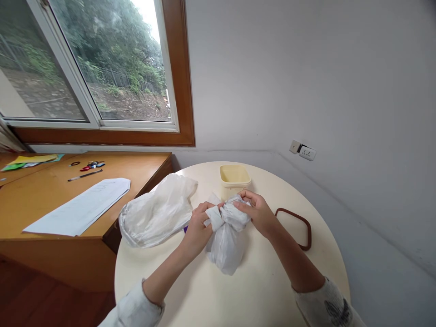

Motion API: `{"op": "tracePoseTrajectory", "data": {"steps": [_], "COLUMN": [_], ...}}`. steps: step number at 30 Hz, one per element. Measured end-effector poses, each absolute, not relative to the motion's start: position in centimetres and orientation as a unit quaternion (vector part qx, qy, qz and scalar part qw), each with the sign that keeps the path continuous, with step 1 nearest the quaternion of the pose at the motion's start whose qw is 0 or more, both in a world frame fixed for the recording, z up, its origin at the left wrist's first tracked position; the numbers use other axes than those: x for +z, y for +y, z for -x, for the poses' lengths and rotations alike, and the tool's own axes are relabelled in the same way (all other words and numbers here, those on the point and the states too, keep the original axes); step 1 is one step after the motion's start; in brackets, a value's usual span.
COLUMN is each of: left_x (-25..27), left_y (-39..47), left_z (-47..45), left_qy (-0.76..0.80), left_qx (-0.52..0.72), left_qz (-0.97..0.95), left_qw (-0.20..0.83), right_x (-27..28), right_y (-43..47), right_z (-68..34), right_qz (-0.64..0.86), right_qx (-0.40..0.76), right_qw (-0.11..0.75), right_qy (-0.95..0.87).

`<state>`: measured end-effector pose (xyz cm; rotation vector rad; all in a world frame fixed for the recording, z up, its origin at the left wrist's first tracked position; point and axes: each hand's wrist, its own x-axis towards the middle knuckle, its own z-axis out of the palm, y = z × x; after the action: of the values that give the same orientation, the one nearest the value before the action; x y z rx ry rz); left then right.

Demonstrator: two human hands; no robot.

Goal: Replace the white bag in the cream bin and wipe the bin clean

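Observation:
Between my hands is a white plastic bag [226, 250], gathered and twisted at its top, its rounded lower part hanging toward the table's near side. My left hand [199, 227] pinches a folded end of the bag. On the other side, my right hand [257, 211] grips the bunched upper part with thumb and fingers. What the bag contains, if anything, is hidden. Just beyond my hands stands a pale yellow plastic bin [235, 175]. Left of my left hand, a second white plastic bag [158, 211] lies spread out, with a bit of something purple beside it.
A brown rounded frame [308, 234] lies at the right of the round cream table [272, 277]. The wooden desk [143, 170] at left bears paper sheets [81, 206], a pen [85, 175] and keys [92, 165]. Behind are a window and a wall socket [307, 153].

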<state>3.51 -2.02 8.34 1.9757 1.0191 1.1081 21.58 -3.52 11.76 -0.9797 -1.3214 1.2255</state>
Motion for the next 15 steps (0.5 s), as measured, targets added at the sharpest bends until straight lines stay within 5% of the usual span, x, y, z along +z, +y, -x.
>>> {"op": "tracePoseTrajectory", "data": {"steps": [5,15], "left_x": [8.4,8.5], "left_y": [-2.1,-1.8], "left_z": [-3.6,-3.9], "left_qy": [0.377,0.359], "left_qx": [0.420,0.410], "left_qz": [-0.778,-0.791], "left_qw": [0.275,0.276], "right_x": [11.2,10.2], "right_y": [-3.9,-5.0], "right_z": [-21.2,-20.5], "right_qz": [0.324,0.348], "right_qx": [0.606,0.582], "right_qw": [0.534,0.490], "right_qy": [-0.493,-0.548]}}
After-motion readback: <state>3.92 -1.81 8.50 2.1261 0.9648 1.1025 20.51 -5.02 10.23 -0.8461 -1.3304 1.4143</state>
